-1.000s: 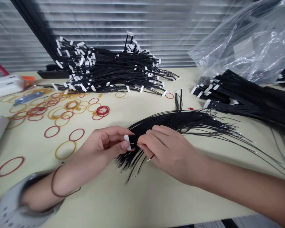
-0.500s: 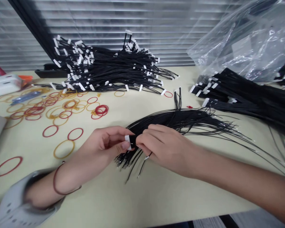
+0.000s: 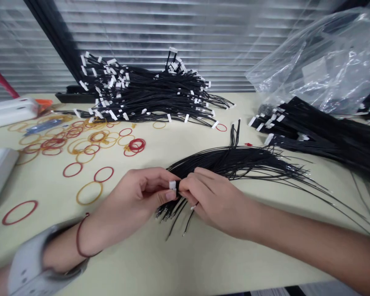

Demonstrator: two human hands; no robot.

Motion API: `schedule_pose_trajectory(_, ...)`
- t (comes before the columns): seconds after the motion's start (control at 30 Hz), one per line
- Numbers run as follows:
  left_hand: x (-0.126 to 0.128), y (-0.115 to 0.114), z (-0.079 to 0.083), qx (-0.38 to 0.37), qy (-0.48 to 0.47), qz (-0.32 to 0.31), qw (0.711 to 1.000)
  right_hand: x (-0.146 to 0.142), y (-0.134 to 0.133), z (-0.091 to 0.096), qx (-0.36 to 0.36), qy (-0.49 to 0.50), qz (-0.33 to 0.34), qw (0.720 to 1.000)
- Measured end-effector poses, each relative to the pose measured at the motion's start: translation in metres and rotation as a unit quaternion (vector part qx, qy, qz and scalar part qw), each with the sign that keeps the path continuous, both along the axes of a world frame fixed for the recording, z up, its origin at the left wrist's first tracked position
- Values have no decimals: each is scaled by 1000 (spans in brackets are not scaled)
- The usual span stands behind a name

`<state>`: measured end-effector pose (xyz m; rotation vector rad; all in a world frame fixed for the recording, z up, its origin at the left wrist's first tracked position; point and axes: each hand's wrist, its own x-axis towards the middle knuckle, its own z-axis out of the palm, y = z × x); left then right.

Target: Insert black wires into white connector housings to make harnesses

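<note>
Centrally, above the table (image 3: 185,263), a white connector (image 3: 172,185) is pinched between thumb and forefinger of the left hand (image 3: 138,199); print on it cannot be read. Touching it, strands of the black wire bundle (image 3: 234,160) are pinched by the right hand (image 3: 217,201).

The left hand (image 3: 138,195) comes in from the lower left with its palm turned inward, thumb and forefinger pinched together at the tips. The right hand (image 3: 217,199) reaches in from the lower right, back up and fingers curled, its pinched tips meeting those of the left hand. The left forearm (image 3: 64,242) and right forearm (image 3: 311,242) lie low, angled toward each other.
</note>
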<state>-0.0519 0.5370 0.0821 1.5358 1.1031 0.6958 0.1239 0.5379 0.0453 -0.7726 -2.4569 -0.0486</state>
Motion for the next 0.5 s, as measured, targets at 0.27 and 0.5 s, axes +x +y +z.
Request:
schedule_pose_trajectory(0.27,-5,3,5,52,29,-13,998,0,-1,5,-32,83,35,995)
schedule_pose_trajectory(0.5,-18,18,-1,47,20,38,998,13,-2,19,-18,76,-23,997)
